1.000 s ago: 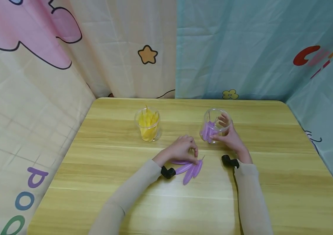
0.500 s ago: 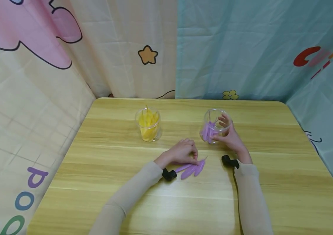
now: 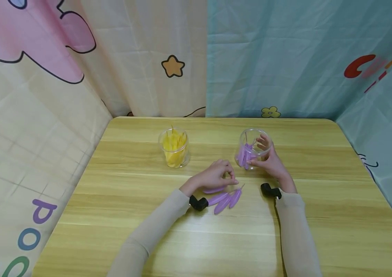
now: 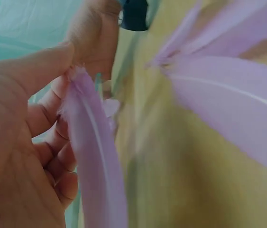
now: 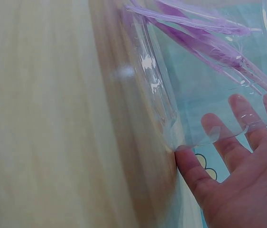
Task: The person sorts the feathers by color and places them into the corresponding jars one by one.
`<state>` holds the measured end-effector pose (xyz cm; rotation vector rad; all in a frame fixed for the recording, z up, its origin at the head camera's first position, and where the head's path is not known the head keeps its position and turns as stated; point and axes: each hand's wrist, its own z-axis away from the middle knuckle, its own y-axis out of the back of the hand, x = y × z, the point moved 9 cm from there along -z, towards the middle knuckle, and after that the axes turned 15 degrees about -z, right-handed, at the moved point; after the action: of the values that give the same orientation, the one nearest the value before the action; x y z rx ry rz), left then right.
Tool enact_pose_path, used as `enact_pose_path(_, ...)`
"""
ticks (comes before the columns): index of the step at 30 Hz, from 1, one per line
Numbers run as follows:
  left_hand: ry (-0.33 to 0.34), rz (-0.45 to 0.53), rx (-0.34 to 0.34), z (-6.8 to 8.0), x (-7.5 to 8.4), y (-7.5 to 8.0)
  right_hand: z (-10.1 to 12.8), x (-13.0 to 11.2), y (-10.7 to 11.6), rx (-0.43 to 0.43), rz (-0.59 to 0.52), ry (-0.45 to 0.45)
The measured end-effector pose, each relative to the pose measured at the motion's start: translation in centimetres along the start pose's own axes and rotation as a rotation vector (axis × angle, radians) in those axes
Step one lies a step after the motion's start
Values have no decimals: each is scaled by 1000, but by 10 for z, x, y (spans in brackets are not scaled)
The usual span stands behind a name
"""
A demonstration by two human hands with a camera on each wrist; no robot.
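My left hand [image 3: 215, 176] is just above a few loose purple feathers [image 3: 223, 204] on the table, in the middle of the head view. Between thumb and index finger it pinches one purple feather [image 4: 95, 142] by the quill end, the vane hanging down in the left wrist view. On the right, my right hand [image 3: 271, 161] grips a clear cup [image 3: 240, 158] from its right side, fingers spread round the wall. Inside that cup several purple feathers [image 5: 209, 45] lean with their quills pointing up. The cup stands upright.
A second clear cup [image 3: 187, 157] stands back left, filled with yellow feathers [image 3: 174, 143]. Beyond the wooden table [image 3: 112, 215] hang printed curtains [image 3: 268, 57] at the back and sides. Black cameras [image 3: 198, 204] sit at both wrists.
My left hand has risen slightly off the loose feathers, with one feather pinched and now apart from the others. The right hand and its cup have stayed in place.
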<state>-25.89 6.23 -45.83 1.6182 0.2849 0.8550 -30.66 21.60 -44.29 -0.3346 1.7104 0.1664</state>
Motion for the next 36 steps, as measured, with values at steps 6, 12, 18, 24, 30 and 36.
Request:
enact_pose_path(6, -26, 144, 121, -7, 0, 26, 0, 1, 1, -3, -17, 6)
enact_pose_path(12, -69, 295, 302, -15, 0, 57, 0, 4, 2, -6, -10, 10)
enact_pose_path(18, -63, 472, 512, -21, 7, 93, 0, 5, 2, -8, -35, 5)
enact_pose_path(24, -46, 791, 813, -17, 14, 140, 0, 2, 1, -2, -23, 6)
enact_pose_path(30, -5, 935, 1020, -25, -1, 147, 2, 2, 0, -9, -14, -4)
enact_pose_path(36, 39, 970, 958, -39, -4, 128, 0, 10, 4, -9, -29, 0)
